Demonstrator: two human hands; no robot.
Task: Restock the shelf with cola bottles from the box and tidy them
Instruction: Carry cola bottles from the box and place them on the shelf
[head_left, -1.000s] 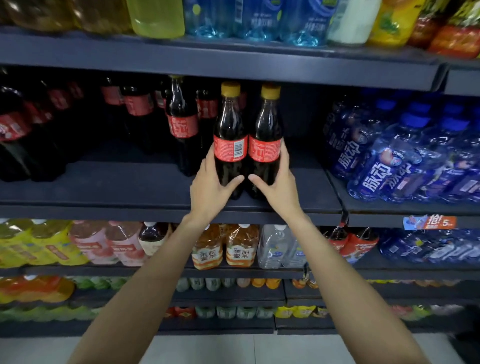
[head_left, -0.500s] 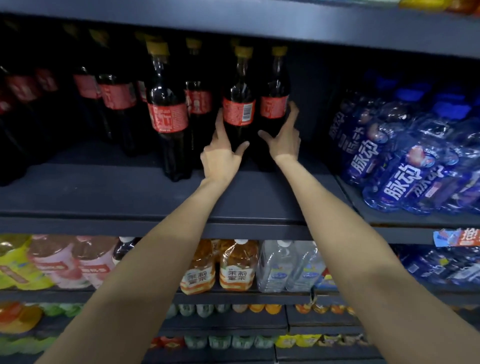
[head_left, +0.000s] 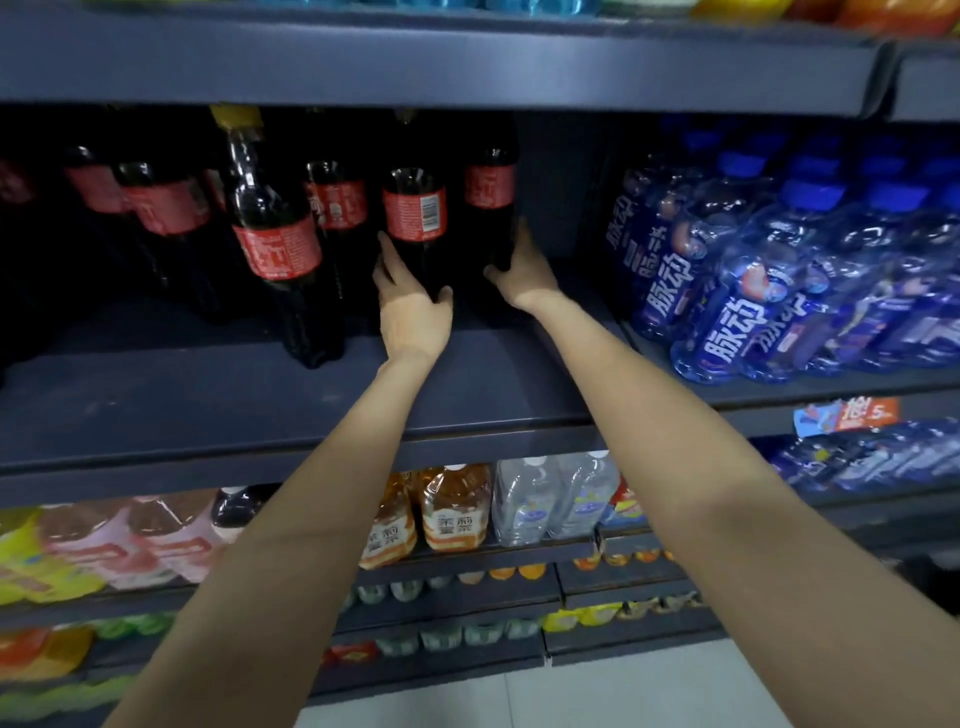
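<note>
Two hands placing cola bottles deep on a dark shop shelf.

The left hand (head_left: 413, 306) cups the lower body of one cola bottle (head_left: 415, 228); the right hand (head_left: 522, 275) cups its neighbour (head_left: 491, 202), both upright and side by side on the shelf (head_left: 467, 384). More cola bottles (head_left: 275, 244) stand to the left. Blue drink bottles (head_left: 769, 280) fill the right bay; tea bottles (head_left: 454, 512) and clear water bottles (head_left: 550, 499) occupy the shelf below.
</note>
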